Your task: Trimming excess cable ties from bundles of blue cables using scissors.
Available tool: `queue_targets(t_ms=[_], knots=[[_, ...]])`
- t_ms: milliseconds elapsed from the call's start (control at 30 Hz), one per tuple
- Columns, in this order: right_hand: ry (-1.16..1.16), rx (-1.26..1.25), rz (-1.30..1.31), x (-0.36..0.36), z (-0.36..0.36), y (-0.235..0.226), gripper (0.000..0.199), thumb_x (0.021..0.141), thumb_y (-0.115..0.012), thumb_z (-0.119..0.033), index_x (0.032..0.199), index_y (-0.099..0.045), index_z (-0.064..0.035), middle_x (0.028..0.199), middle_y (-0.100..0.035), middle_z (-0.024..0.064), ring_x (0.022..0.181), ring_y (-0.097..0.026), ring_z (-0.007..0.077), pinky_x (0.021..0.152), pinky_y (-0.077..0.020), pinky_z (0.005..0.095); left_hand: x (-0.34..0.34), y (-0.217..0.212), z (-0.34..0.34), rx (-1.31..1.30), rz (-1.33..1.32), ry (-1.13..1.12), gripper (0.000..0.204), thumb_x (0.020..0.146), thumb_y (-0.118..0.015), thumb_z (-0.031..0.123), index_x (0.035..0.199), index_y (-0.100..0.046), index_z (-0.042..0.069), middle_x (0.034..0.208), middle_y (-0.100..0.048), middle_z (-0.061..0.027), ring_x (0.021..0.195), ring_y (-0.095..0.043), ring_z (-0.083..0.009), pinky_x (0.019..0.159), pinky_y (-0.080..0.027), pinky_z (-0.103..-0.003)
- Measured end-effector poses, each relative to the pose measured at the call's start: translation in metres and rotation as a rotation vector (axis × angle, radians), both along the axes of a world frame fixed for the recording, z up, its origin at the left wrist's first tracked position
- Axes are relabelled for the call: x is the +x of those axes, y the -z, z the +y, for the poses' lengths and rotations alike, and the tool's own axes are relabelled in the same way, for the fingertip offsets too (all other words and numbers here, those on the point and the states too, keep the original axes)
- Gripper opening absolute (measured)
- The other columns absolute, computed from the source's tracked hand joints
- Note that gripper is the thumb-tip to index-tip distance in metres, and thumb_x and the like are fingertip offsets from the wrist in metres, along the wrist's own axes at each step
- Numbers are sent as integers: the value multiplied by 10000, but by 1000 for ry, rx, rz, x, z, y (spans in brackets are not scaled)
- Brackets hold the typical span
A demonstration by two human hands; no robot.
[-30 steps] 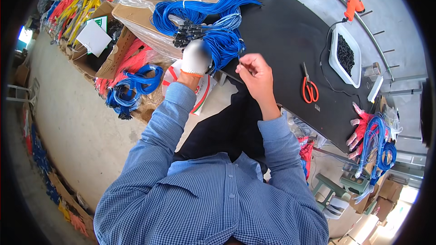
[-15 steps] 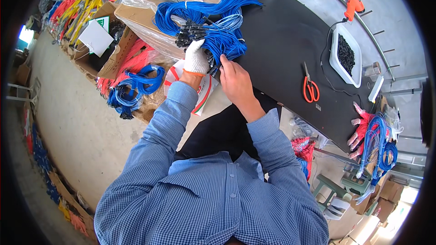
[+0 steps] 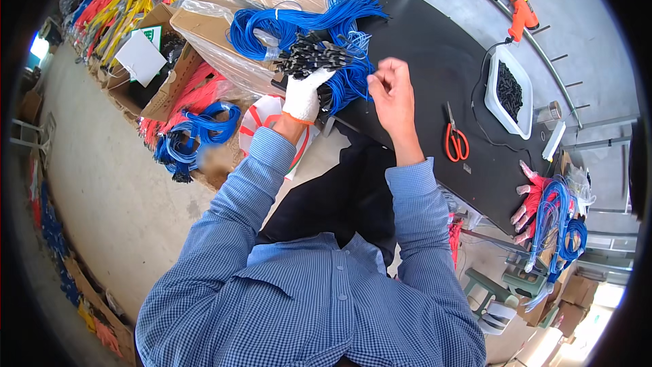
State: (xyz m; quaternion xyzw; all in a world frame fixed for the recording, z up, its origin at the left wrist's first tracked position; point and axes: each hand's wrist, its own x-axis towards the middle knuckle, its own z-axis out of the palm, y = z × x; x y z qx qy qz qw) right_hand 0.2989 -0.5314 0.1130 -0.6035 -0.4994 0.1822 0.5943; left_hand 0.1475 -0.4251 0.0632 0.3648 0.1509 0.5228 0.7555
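Blue wire bundle [image 3: 319, 41] gripped in gloved left hand [image 3: 302, 95], right hand [image 3: 390, 92] just beside

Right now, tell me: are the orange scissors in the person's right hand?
No, the orange scissors lie on the black table, apart from the right hand.

The person is wearing a long-sleeved shirt [image 3: 305, 306] in a fine blue-and-white check, with a row of small pale buttons running down the front and buttoned cuffs closing at both wrists. Dark trousers [image 3: 339, 197] are showing below the shirt. The left hand [image 3: 303, 95] is wearing a white knit glove with an orange-edged cuff; the right hand [image 3: 392, 92] is going bare.
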Motion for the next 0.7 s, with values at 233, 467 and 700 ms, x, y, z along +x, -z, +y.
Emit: queue_targets(t_ms=[233,467,700], knots=[[27,-105,-383,12,3,-33,592,794,-804,-3,1355,-640,-97,923,-564,-10,713,-481,84,686,-458,253,11,-22,-9,300,244,-9,319,886,-746,-2,1203,-708,7,1151,-760,-77,1051,-711,-185,943,-559,-317],[24,58,-243,33,-4,-30,524,758,-764,81,1253,-672,-62,1151,-637,-16,687,-465,54,647,-451,222,33,-41,-15,510,384,111,317,884,-782,107,1188,-723,37,1146,-765,-60,1093,-693,-195,985,-522,-337],[-44,-63,85,43,-12,-22,399,835,-714,108,1196,-669,-57,1101,-711,-31,838,-594,13,704,-482,189,43,-28,-17,649,555,82,455,870,-811,159,1276,-653,30,1229,-735,-49,1222,-635,-190,1085,-461,-331]])
